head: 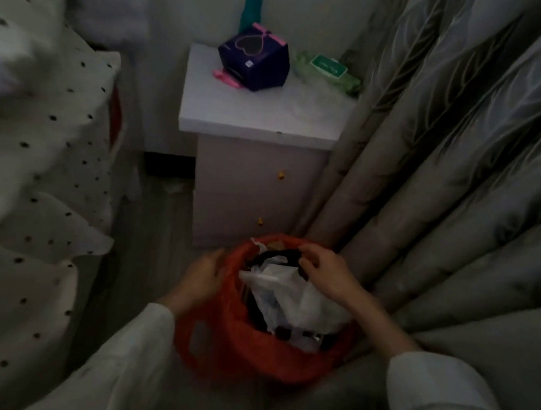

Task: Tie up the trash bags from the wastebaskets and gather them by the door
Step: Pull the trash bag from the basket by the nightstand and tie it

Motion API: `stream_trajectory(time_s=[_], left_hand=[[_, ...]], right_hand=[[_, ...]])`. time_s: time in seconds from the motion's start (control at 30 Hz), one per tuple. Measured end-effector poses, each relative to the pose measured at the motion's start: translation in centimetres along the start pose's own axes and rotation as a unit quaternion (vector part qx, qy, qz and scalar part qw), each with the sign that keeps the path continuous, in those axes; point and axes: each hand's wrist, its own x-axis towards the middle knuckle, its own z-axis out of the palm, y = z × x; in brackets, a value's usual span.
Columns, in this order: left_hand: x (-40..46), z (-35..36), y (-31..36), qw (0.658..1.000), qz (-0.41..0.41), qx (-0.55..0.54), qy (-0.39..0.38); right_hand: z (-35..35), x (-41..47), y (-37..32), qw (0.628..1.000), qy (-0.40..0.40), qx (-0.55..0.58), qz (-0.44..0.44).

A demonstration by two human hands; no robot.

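The thin orange plastic trash bag (261, 349) sits on the floor in front of the pale bedside cabinet (258, 184), hard against the grey leaf-patterned curtain (461, 155), its mouth open and stuffed with crumpled white plastic (291, 297) and dark items. The right hand (328, 274) pinches the bag's far rim; the left hand (203, 279) lies along the left side with fingers fairly straight — whether it has any grip there I cannot tell through the blur. The risk, as I judge it, is that the bulging white plastic leaves too little slack to knot, so the film tears or contents spill. The wastebasket itself is hidden by the bag, if present at all — and no door is in view.
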Motion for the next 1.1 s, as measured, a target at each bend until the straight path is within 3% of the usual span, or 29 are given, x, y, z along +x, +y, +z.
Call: stream_trajectory(time_s=[0.07,0.2,0.37,0.57,0.67,0.77,0.9,1.1], left_hand=[[2.0,1.9,-2.2,1.0,-0.007,0.02,0.002],[4.1,4.5,-4.4,0.998,-0.021,-0.057,0.017],[5.3,4.6,-6.9,0.982,-0.111,-0.141,0.056],[4.6,-0.7,-9.3,0.957,-0.139,-0.141,0.213],[4.4,-2.3,-10.3,0.936,-0.136,-0.202,0.256],[4.5,-2.7,-11.8,0.921,-0.157,-0.239,0.265],[4.9,-3.0,-12.3,0.929,-0.179,-0.255,0.2],[4.9,-4.0,-10.9,0.947,-0.138,-0.118,0.264]], right_hand=[[1.0,1.3,1.4,1.0,0.014,-0.013,-0.018],[2.8,2.8,2.6,0.998,0.032,-0.016,-0.045],[3.7,2.9,2.4,0.999,0.032,-0.014,-0.039],[4.0,3.4,1.0,0.997,0.056,0.007,-0.052],[4.7,4.1,0.9,0.997,0.05,0.01,-0.052],[5.9,4.6,1.2,0.998,0.031,0.041,-0.027],[7.4,5.8,2.5,0.995,0.023,0.097,0.024],[8.6,6.4,5.3,0.972,0.063,0.203,0.101]])
